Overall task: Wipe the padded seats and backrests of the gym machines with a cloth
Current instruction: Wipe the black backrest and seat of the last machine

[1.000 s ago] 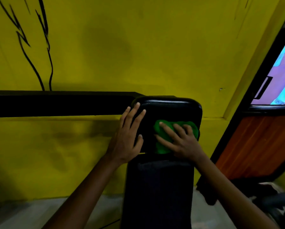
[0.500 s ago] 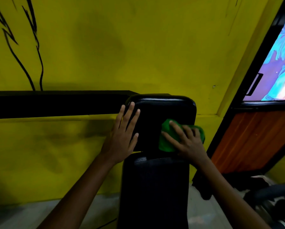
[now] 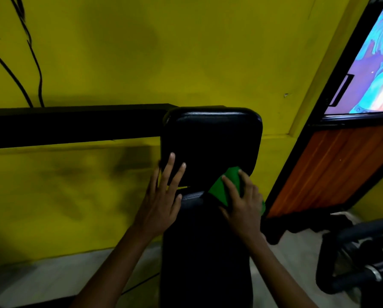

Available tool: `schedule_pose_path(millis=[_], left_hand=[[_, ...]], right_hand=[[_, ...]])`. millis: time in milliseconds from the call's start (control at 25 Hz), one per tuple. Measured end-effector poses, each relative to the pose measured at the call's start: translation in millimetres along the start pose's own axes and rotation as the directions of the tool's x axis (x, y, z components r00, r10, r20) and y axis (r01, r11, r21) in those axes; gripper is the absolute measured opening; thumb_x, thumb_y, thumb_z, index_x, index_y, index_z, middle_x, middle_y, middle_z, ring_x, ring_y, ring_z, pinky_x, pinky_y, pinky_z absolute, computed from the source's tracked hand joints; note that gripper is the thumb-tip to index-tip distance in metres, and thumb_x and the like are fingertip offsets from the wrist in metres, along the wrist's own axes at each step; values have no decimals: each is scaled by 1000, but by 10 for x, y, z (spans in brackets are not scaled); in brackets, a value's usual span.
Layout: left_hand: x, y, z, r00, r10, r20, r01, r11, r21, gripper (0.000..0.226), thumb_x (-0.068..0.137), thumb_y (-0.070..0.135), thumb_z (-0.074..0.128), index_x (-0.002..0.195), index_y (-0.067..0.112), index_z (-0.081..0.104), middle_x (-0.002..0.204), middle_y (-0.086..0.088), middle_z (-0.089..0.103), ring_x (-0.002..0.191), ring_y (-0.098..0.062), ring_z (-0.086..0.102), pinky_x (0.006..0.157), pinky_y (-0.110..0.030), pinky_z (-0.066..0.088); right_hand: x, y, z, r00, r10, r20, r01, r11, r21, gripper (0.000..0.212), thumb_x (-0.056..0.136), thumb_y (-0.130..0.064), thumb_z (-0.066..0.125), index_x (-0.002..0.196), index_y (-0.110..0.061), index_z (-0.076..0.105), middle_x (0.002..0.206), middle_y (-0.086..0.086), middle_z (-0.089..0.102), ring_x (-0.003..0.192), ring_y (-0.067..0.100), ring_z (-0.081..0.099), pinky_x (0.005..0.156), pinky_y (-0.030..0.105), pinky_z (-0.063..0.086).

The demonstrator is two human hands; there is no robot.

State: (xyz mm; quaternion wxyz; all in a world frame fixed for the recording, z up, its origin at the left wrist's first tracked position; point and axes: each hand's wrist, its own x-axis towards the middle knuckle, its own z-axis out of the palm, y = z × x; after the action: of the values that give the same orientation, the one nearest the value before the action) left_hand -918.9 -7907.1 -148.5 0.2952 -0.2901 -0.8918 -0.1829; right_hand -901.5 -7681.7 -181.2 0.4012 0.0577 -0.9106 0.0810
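A black padded upper pad (image 3: 212,143) stands in the middle of the view, with a longer black padded section (image 3: 206,252) below it. My right hand (image 3: 241,201) presses a green cloth (image 3: 226,185) flat against the lower right corner of the upper pad, where the two pads meet. Most of the cloth is hidden under the fingers. My left hand (image 3: 161,196) rests with straight fingers on the lower left edge of the upper pad.
A black horizontal bar (image 3: 75,125) runs left from the pad along the yellow wall (image 3: 163,52). A door with an orange wooden panel (image 3: 332,167) and a black frame stands at the right. Dark machine parts (image 3: 359,258) sit at the lower right on the grey floor (image 3: 52,283).
My right hand has slid the green cloth down and to the right, from the pad's middle to its lower right corner. My left hand has slipped lower along the left edge.
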Motion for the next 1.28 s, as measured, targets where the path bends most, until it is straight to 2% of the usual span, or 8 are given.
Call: schedule_pose_path(millis=[240, 520, 680, 800, 880, 1040, 1120, 1280], left_hand=[[-515, 137, 280, 982, -166, 93, 184, 953, -239, 59, 93, 24, 45, 147, 14, 24, 151, -5, 23, 133, -20, 36, 96, -21, 42], [-518, -12, 277, 967, -188, 173, 239, 905, -353, 72, 75, -1, 61, 140, 15, 34, 144, -1, 32, 132, -16, 35, 104, -26, 38], [-544, -99, 247, 976, -123, 178, 173, 939, -297, 51, 96, 30, 36, 143, 9, 37, 148, -5, 32, 135, -12, 31, 107, -16, 26], [-499, -128, 242, 980, -60, 192, 109, 960, -259, 50, 98, 29, 33, 142, 6, 38, 148, -8, 34, 137, -15, 29, 111, -19, 23], [-459, -185, 245, 979, -31, 202, 81, 965, -248, 49, 99, 28, 33, 143, 8, 38, 148, -7, 35, 136, -15, 31, 109, -12, 22], [-448, -296, 184, 968, 25, 248, 45, 961, -272, 48, 100, 30, 30, 143, 12, 39, 149, -4, 36, 137, -13, 32, 108, -13, 25], [-408, -280, 163, 973, 47, 227, 7, 973, -232, 49, 100, 29, 30, 140, 5, 43, 146, -11, 41, 135, -17, 34, 108, -21, 29], [-232, -105, 295, 923, 306, 235, -306, 951, -37, 46, 96, 20, 34, 134, -2, 48, 139, -17, 49, 135, -25, 35, 110, -36, 27]], right_hand=[[-157, -462, 168, 985, 148, 88, -148, 989, -9, 85, 50, -40, 86, 125, -21, 50, 129, 15, 43, 100, 32, 41, 71, 42, 48], [-201, -496, 158, 935, -312, 170, 317, 948, -5, 86, 60, -55, 75, 133, -26, 40, 136, 12, 36, 97, 30, 42, 73, 38, 49], [-389, -83, 174, 990, 130, 47, -132, 990, 39, 97, 50, -32, 89, 133, -26, 40, 139, 12, 31, 112, 34, 38, 79, 50, 48], [-368, -421, 245, 848, 529, 33, -527, 837, 148, 101, 51, -16, 89, 135, -27, 34, 143, 15, 28, 123, 39, 35, 90, 63, 41], [-380, -812, 314, 866, 496, 65, -500, 853, 150, 107, 46, -18, 91, 137, -26, 33, 145, 16, 24, 122, 40, 35, 90, 64, 39], [-577, -716, 320, 993, 7, 116, -15, 998, 68, 105, 44, -37, 89, 135, -23, 38, 141, 16, 27, 110, 34, 37, 75, 50, 49], [-462, -380, 284, 986, 160, 55, -164, 984, 69, 98, 49, -26, 89, 134, -22, 39, 140, 14, 28, 114, 36, 35, 81, 54, 48], [-193, -194, 180, 714, 700, 18, -677, 683, 273, 68, 74, -17, 70, 136, -15, 43, 141, 20, 32, 124, 38, 36, 104, 52, 36]])
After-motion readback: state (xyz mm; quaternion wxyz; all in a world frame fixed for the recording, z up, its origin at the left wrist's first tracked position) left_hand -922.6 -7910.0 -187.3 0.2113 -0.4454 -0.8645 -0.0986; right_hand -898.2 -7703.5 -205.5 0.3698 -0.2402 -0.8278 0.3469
